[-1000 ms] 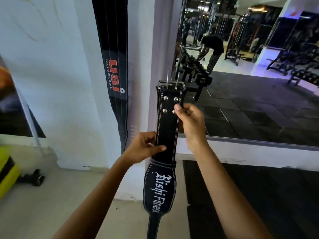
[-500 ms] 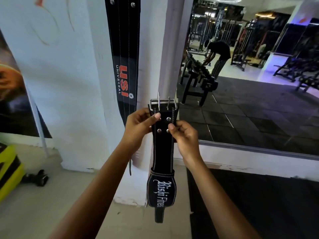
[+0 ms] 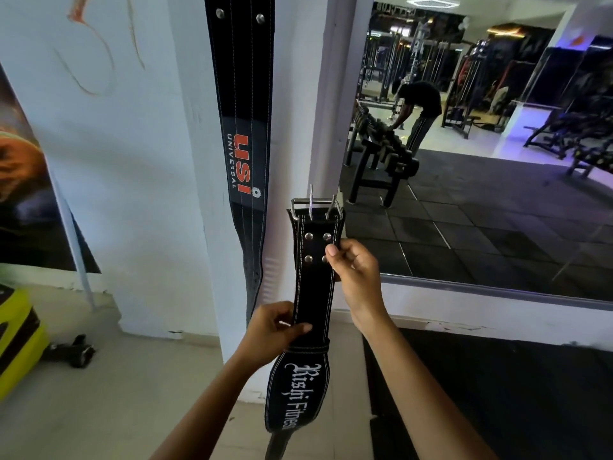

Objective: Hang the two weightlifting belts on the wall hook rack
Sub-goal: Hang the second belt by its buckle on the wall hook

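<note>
A black belt with red "USI" lettering point(image 3: 243, 121) hangs flat down the white pillar, its top out of frame. In front of me I hold a second black belt point(image 3: 313, 293) upright, white script on its wide lower part, its steel two-prong buckle point(image 3: 315, 207) at the top. My right hand point(image 3: 353, 270) pinches the belt's right edge beside the rivets, just under the buckle. My left hand point(image 3: 275, 330) grips the strap lower down, above the wide part. The hook rack is out of view.
A large wall mirror point(image 3: 481, 161) to the right reflects gym machines, a dumbbell rack and a person bending over. A yellow box point(image 3: 16, 340) and a small dumbbell point(image 3: 74, 350) lie on the floor at left. A black mat point(image 3: 497, 393) covers the floor at right.
My left hand has slid down from the buckle end to the strap above the wide part. The view has tilted up a little, showing more of the hanging USI belt.
</note>
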Tool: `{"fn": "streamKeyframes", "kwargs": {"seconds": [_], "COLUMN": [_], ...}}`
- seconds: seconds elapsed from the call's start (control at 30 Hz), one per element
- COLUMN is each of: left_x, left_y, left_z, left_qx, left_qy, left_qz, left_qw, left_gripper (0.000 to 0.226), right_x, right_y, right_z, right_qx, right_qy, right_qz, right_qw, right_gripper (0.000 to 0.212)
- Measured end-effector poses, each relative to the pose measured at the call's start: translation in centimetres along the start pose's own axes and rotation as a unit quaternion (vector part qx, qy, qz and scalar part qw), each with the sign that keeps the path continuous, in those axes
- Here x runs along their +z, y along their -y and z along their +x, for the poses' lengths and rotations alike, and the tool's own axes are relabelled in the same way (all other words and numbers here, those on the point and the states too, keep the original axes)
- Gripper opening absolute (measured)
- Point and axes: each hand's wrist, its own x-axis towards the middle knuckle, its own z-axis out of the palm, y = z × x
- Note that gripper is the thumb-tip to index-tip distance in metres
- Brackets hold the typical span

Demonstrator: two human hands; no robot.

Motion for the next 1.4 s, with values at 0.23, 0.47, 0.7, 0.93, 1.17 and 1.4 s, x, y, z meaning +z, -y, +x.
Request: {"fn": "streamKeyframes", "kwargs": {"seconds": [0.23,0.47,0.7,0.93,1.17,1.4], "left_x": [-4.5,-8.0,-11.7,-16.0,-20.4,-23.4], "left_y": [-8.0,-9.7,-12.5,-18.2,-26.7,-38.1], "left_z": [4.1,5.0,7.7,11.9,16.9,21.7], "left_qx": [0.145,0.13,0.176,0.263,0.348,0.41], "left_qy": [-0.154,-0.137,-0.204,-0.249,-0.264,-0.265], "left_qz": [-0.075,-0.153,-0.091,-0.023,0.04,0.024], "left_qw": [0.974,0.97,0.959,0.932,0.899,0.872], "left_gripper": [0.06,0.05,0.04,0.041,0.052,0.048], "right_x": [2.4,5.0,8.7,12.9,16.2,17.8], "right_y": [0.4,2.5,5.1,10.6,18.0,29.0], "right_z": [1.9,4.1,7.5,13.0,19.2,24.8], "right_qx": [-0.016,-0.005,-0.047,-0.184,-0.28,-0.333], "right_qy": [0.034,0.077,0.077,0.056,-0.001,-0.075], "right_qz": [-0.001,0.027,-0.003,-0.047,-0.047,-0.03], "right_qw": [0.999,0.997,0.996,0.98,0.959,0.939], "right_gripper": [0.031,0.043,0.031,0.044,0.053,0.042]}}
